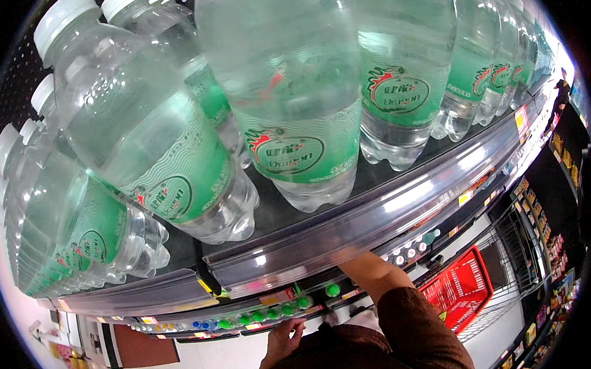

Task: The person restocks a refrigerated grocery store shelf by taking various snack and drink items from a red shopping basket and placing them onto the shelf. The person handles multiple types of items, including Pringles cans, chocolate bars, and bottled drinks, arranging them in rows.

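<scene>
My right forearm reaches under the front of the upper shelf, and my right hand [352, 262] is mostly hidden behind the shelf's clear plastic front strip [397, 207]. Whether it holds anything cannot be seen. Lower down, my left hand [285, 336] is beside the lower shelf's edge, its fingers loosely bent and nothing visible in them. Green bottle caps [303, 302] line that lower shelf just above it. Large clear plastic bottles with green labels and white caps fill the upper shelf; one bottle [301, 155] stands close in front of me.
A red shopping basket [460, 290] sits in a wire shopping cart [504, 299] to my right. Packed goods shelves [539, 339] run along the aisle's far side. White-capped bottles [410, 252] stand on a lower shelf. A brown mat [143, 347] lies at lower left.
</scene>
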The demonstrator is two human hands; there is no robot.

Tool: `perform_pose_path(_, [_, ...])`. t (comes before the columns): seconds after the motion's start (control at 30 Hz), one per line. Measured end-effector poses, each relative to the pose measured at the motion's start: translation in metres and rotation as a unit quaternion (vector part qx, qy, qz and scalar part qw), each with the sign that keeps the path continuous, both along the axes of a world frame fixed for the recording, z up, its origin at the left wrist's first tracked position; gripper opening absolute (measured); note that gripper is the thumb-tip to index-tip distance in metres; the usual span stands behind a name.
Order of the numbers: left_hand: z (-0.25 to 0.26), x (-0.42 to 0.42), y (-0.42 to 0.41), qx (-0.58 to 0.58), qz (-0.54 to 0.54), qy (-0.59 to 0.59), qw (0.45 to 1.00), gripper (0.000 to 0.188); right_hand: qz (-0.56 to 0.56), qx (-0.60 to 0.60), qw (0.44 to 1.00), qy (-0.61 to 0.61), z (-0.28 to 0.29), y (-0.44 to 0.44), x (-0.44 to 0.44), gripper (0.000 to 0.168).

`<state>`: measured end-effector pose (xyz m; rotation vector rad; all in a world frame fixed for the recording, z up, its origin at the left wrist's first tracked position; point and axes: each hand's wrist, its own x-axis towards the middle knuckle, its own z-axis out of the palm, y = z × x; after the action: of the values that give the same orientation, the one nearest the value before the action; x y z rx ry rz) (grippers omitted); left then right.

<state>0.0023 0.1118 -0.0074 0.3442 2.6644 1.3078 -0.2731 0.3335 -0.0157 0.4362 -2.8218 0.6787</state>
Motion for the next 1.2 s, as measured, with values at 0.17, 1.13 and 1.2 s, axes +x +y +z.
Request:
perform_pose_path(0.17, [0.001, 0.000, 0.005, -0.014, 0.007, 0.003, 1.000, 0.016, 0.030, 0.005, 1.000, 0.003, 0.004, -0.021, -0.005, 0.030])
perform_pose_path(1.13, [0.002, -0.026, 0.059, 0.026, -0.119, -0.006, 0.993, 0.016, -0.227, 0.190, 0.955, 0.007, 0.019, 0.084, 0.081, 0.036])
perform_pose_path(1.2, [0.017, -0.030, 0.071, 0.037, -0.132, -0.035, 0.990, 0.017, -0.215, 0.158, 0.963, 0.029, 0.016, 0.089, 0.098, 0.031])
